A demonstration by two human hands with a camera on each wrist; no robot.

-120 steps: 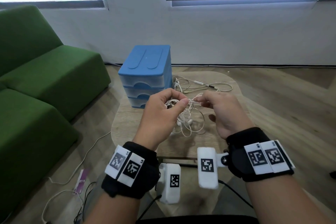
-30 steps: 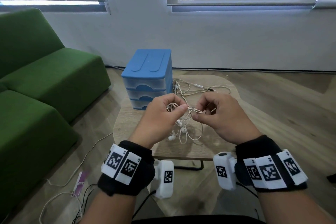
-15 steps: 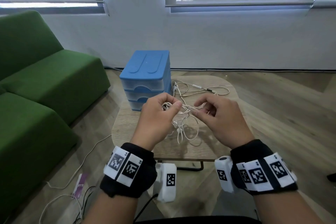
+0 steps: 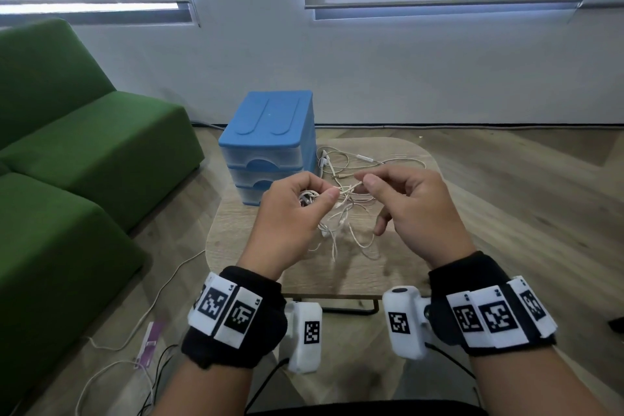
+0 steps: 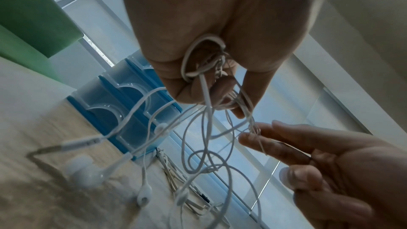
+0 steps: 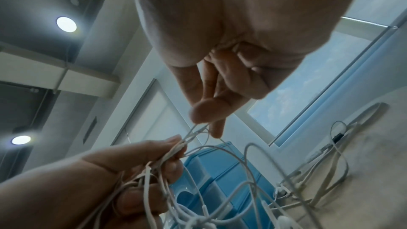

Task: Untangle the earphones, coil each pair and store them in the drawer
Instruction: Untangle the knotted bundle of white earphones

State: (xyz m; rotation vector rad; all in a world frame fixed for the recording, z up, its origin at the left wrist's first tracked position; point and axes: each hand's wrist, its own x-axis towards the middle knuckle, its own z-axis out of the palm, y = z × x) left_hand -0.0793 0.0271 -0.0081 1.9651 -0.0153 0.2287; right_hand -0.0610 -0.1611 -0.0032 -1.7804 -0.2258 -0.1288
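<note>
Your hands have drawn a little further apart than half a second ago, and a short run of cord now stretches between them: the knot is giving, though no pair is free yet. Your left hand [image 4: 297,209] stays curled round the tangled bundle of white wired earphones [image 4: 337,213], held above the middle of the wooden surface [image 4: 354,280]. Your right hand [image 4: 415,209] pinches one strand between thumb and forefinger. That strand runs roughly left to right; the loose loops hang downward, earbuds lowest. The blue plastic drawer unit [image 4: 270,132] sits shut at the far left corner.
</note>
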